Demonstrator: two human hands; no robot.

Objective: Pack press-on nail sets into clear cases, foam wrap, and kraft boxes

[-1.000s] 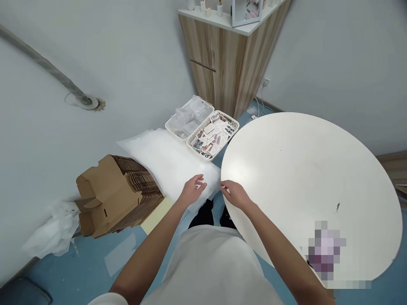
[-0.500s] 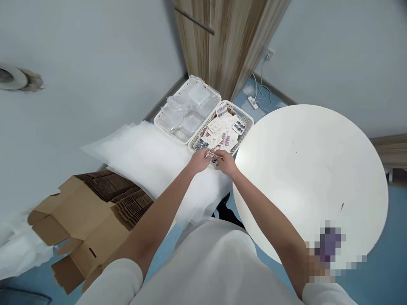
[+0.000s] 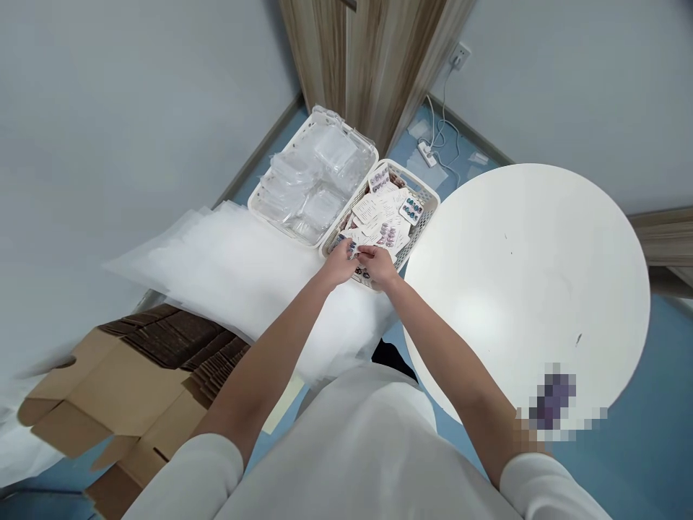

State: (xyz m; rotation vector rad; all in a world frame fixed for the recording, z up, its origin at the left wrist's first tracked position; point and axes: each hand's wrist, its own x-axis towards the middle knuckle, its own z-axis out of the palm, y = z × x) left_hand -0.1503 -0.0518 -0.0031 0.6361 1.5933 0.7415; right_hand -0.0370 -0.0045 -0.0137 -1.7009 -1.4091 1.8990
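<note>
My left hand (image 3: 340, 264) and my right hand (image 3: 380, 267) meet over the near end of a white perforated basket (image 3: 422, 225). Their fingers are pinched together, close to touching; what they hold between them is too small and hidden to make out. White cards (image 3: 383, 213) fill the basket in a loose pile, some printed with text. Rows of small shiny pieces sit on several of them, such as a teal card (image 3: 411, 209) and a pink one (image 3: 387, 235). Dark pieces (image 3: 362, 273) show just below my fingers.
Beside it, a second white basket (image 3: 254, 206) holds clear plastic packets (image 3: 319, 173). White foam sheets (image 3: 216, 253) lie to the left, with folded cardboard boxes (image 3: 124, 368) nearer me. A round white table (image 3: 535, 274) stands right. A power strip (image 3: 427, 154) lies on the floor behind.
The view has shifted slightly, with the baskets now appearing a bit larger. My fingers have moved closer together, and the small pale thing seen between them before is now mostly hidden.
</note>
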